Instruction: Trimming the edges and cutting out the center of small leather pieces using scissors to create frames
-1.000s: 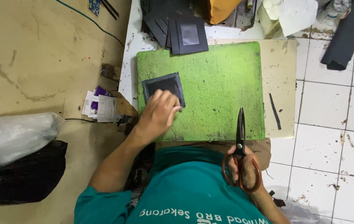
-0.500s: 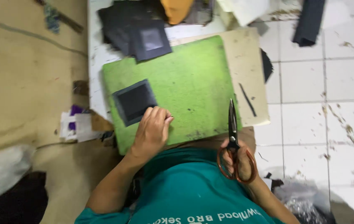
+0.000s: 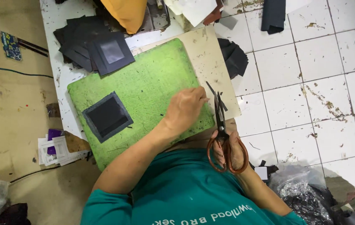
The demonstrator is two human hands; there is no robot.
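Note:
My left hand (image 3: pixel 184 109) lies at the right edge of the green cutting mat (image 3: pixel 152 79), its fingertips pinched at a thin black strip (image 3: pixel 211 88) lying on the beige board (image 3: pixel 204 54). My right hand (image 3: pixel 227 151) grips the orange handles of a pair of scissors (image 3: pixel 220 121). The blades are almost closed and point away from me, just beside the strip and my left fingertips. A black square piece with a grey border (image 3: pixel 107 116) lies on the left part of the mat, untouched.
A pile of black square pieces (image 3: pixel 90 48) sits at the mat's far left corner. Black scraps (image 3: pixel 233 56) lie on the white tiled floor (image 3: pixel 310 83) to the right. An orange cloth (image 3: pixel 125 12), papers (image 3: pixel 57 148) and plastic bags (image 3: pixel 302 189) lie around the mat.
My left hand left the black square piece and moved right across the mat to the thin strip. The scissors moved up toward the strip. The view swung left.

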